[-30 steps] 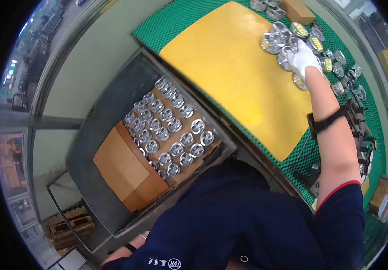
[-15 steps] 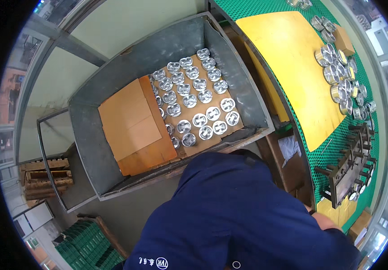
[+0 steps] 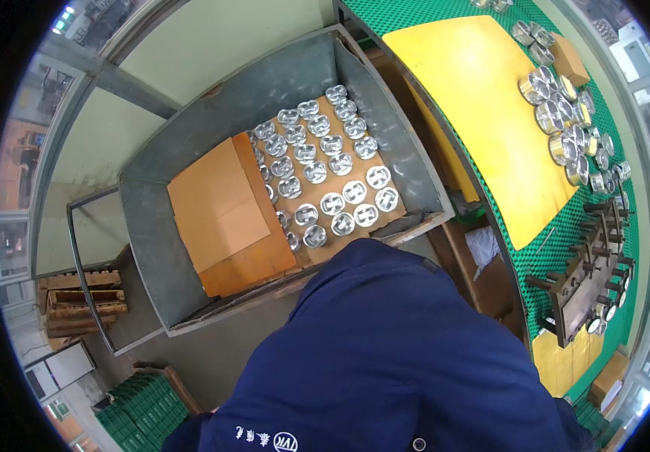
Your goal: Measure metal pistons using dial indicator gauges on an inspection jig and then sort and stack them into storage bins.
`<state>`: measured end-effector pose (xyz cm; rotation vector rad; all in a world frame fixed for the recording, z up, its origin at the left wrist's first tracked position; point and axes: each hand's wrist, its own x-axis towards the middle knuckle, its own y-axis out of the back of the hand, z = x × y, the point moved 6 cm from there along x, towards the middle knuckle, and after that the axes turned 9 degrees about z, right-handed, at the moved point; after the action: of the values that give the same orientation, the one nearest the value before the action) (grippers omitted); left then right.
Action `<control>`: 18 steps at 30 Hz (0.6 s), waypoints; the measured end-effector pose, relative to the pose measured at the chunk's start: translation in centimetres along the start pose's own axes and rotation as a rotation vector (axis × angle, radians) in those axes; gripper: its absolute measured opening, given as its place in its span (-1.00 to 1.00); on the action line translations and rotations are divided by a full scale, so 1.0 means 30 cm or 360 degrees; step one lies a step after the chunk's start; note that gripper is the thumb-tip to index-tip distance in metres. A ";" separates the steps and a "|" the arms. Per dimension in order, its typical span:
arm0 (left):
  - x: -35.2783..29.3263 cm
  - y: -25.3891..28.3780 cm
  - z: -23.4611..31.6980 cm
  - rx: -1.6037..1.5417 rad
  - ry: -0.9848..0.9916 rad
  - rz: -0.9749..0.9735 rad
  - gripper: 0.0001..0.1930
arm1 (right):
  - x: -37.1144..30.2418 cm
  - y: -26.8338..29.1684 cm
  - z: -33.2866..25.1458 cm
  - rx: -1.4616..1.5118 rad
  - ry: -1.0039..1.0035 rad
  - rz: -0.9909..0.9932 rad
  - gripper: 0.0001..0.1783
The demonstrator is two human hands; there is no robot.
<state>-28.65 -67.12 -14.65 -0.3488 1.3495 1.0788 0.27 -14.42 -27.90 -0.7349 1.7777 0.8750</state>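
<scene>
Neither of my hands shows; my dark blue jacket (image 3: pixel 385 324) fills the lower middle, and its sleeves hide whatever they do. In front of me stands a grey metal bin (image 3: pixel 227 105) holding several rows of shiny pistons (image 3: pixel 314 172) on a brown cardboard sheet (image 3: pixel 323 250). Cardboard pieces (image 3: pixel 223 215) cover the bin's left part, and some pistons are partly under their edge. To my right, the workbench with a green textured mat (image 3: pixel 430 15) carries more pistons (image 3: pixel 549 117) grouped along its far side.
A yellow sheet (image 3: pixel 483 113) lies on the bench. Beside it stand a dark metal fixture with dial gauges (image 3: pixel 585 286) and a small cardboard box (image 3: pixel 568 60). A pale cloth (image 3: pixel 483 248) hangs below. Green crates (image 3: pixel 140 410) and wooden pallets (image 3: pixel 84 305) are at left.
The bare wrist or forearm seen at the lower right by the bench has gone out of view. My jacket has shifted in the picture, and the view has moved slightly.
</scene>
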 end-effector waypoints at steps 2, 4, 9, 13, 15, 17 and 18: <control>0.015 0.013 0.010 0.0001 0.0001 0.0024 -0.60 | 0.003 0.013 0.026 0.0004 0.0016 0.0037 -0.54; 0.031 0.026 0.017 -0.0002 0.0007 0.0047 -0.60 | 0.012 0.029 0.048 0.0005 0.0036 0.0070 -0.55; 0.043 0.043 0.037 0.0007 0.0022 0.0074 -0.60 | 0.019 0.016 0.088 0.0037 0.0088 0.0136 -0.55; 0.067 0.075 0.057 0.0028 0.0017 0.0088 -0.60 | 0.010 0.001 0.118 0.0080 0.0113 0.0191 -0.55; 0.089 0.089 0.070 0.0042 0.0000 0.0099 -0.60 | -0.010 -0.010 0.137 0.0104 0.0112 0.0226 -0.56; 0.107 0.081 0.083 0.0024 0.0005 0.0117 -0.60 | 0.003 0.106 -0.038 0.0096 0.0128 0.0248 -0.56; 0.109 0.061 0.091 -0.0004 0.0023 0.0126 -0.60 | -0.019 0.230 -0.204 0.0074 0.0149 0.0247 -0.56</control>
<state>-28.89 -62.77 -16.21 -0.3073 1.3845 1.1454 -8.12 -15.60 -24.21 -0.6228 1.9523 0.9107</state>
